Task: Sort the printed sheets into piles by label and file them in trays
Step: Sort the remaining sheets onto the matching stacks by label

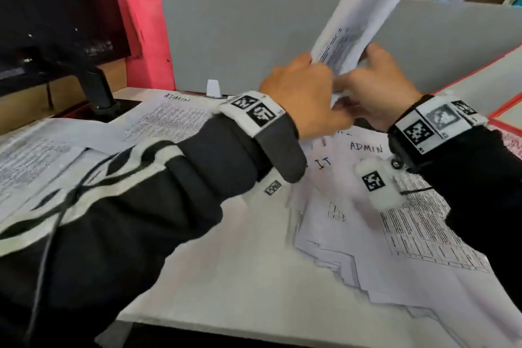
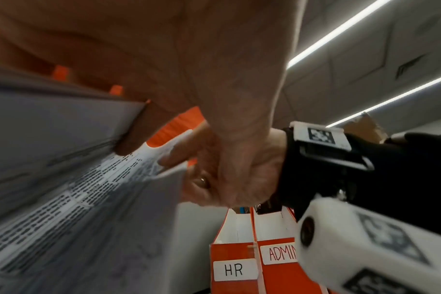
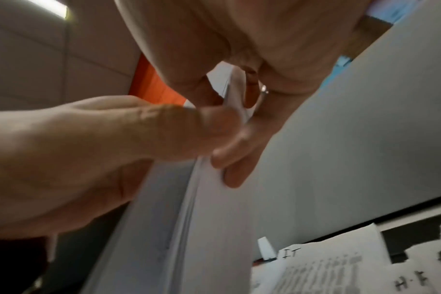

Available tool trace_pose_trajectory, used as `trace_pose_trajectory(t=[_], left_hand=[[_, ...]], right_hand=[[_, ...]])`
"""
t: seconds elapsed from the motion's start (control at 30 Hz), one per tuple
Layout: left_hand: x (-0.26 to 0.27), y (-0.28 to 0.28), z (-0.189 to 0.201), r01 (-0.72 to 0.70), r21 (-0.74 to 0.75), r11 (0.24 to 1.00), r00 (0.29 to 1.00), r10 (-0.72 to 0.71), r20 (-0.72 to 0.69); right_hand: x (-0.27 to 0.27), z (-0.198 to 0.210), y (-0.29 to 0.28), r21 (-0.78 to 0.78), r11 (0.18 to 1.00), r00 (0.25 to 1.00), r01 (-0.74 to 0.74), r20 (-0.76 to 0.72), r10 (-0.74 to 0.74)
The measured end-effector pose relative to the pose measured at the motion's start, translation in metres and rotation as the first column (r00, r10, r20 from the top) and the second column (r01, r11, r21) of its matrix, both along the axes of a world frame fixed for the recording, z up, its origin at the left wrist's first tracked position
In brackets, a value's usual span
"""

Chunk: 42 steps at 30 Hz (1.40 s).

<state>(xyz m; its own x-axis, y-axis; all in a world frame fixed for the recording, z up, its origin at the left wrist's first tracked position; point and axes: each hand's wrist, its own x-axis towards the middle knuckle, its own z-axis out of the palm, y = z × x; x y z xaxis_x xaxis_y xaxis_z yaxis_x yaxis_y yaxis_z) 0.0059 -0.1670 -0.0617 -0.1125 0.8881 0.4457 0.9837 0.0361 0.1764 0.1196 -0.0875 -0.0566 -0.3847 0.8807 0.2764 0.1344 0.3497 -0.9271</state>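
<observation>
Held sheets point(image 1: 364, 8): a small sheaf of printed pages, raised above the desk in the upper centre-right of the head view, tilted up and to the right; print faces the camera at the lower end; blurred.
Left hand point(image 1: 305, 87): at the sheaf's lower left corner; fingers curled, thumb and fingers pinching the paper edge, as the left wrist view shows with a fingertip pressed on the page.
Right hand point(image 1: 378, 79): at the sheaf's lower right edge, touching the left hand; fingers curled round the paper, pinching it. A ring shows on one finger in the left wrist view.
Loose pile point(image 1: 367, 206): many printed sheets fanned out on the white desk point(image 1: 240, 263), lower right of the head view, under the right wrist; handwritten "ADMIN" and "IT" read on top pages.
Sorted sheets point(image 1: 169, 121): pages lying flat at centre left, one headed "ADMIN"; more overlap at the far left edge.
Trays point(image 2: 239, 258): orange file holders, lower centre of the left wrist view, labelled "HR" and "ADMIN", standing side by side.
Divider point(image 1: 240, 37): grey panel behind the desk.
Monitor point(image 1: 56, 8): dark screen, upper left of the head view.
</observation>
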Motion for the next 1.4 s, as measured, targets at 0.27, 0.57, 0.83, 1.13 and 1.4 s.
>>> trace_pose_trajectory(t=[0.27, 0.57, 0.83, 1.13, 1.4], left_hand=[[-0.019, -0.004, 0.002, -0.159, 0.063, 0.985, 0.969, 0.168, -0.184], [-0.2, -0.098, 0.017, -0.699, -0.039, 0.714, 0.671, 0.637, -0.381], [-0.286, -0.192, -0.023, -0.893, -0.304, 0.332, 0.446, 0.738, -0.505], [-0.293, -0.208, -0.035, -0.836, -0.522, 0.168, 0.455, 0.743, -0.49], [-0.315, -0.2, -0.065, -0.846, -0.5, 0.184, 0.46, 0.725, -0.513]], right_hand=[[-0.006, 0.012, -0.01, -0.108, 0.972, 0.977, -0.208, -0.078, 0.201], [0.046, -0.031, 0.06, 0.175, 0.941, 0.522, -0.29, 0.853, 0.002], [0.069, -0.08, 0.101, 0.081, 0.944, 0.301, -0.321, 0.954, 0.021], [0.066, -0.086, 0.097, 0.126, 0.949, 0.28, -0.29, 0.959, -0.042], [0.067, -0.085, 0.095, 0.145, 0.939, 0.198, -0.312, 0.977, -0.085]])
